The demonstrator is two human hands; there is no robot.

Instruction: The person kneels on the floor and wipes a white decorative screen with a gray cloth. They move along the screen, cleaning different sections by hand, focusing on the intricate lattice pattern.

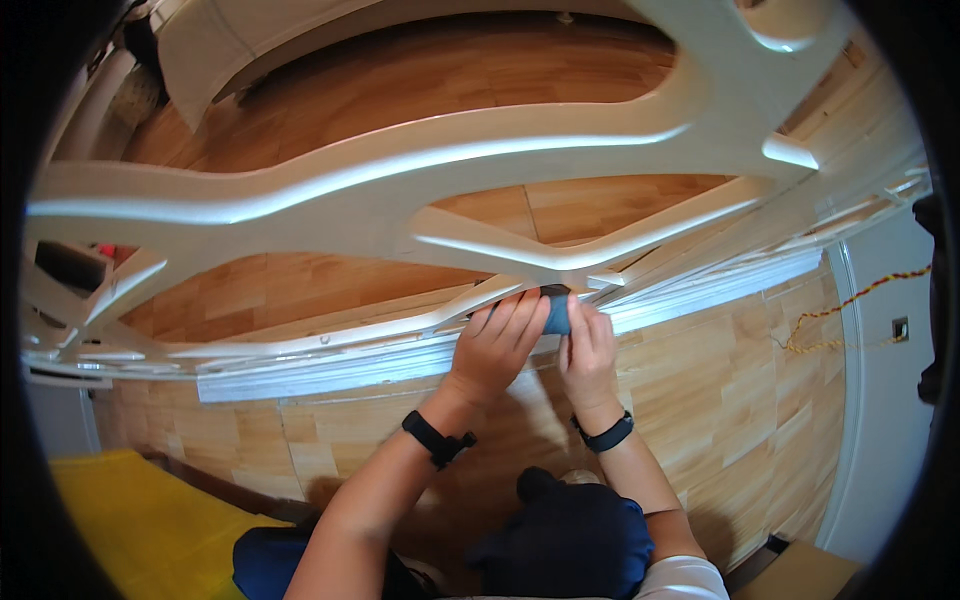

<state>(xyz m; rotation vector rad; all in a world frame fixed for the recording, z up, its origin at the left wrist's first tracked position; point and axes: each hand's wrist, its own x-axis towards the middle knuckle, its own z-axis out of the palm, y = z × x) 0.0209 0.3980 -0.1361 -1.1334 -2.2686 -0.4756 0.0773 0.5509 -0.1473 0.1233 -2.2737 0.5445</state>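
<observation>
In front of me stands a large cream-white openwork panel [330,180] with curved cut-outs. Both of my hands are at its lower edge, close together. My left hand [497,345] is closed, its fingers curled over a small blue-grey piece [558,314] that looks like folded cloth. My right hand [588,352] pinches the right side of the same piece between thumb and fingers. The piece lies against the panel's lower bar, and part of it is hidden under my left fingers. Each wrist wears a black band.
White strips [330,372] run along the wood-look tiled floor [690,400] below the panel. A red-and-yellow twisted cord [865,290] hangs at the right by the pale wall [885,400]. A yellow surface [150,520] is at the lower left, and a cardboard-brown box [800,572] at the lower right.
</observation>
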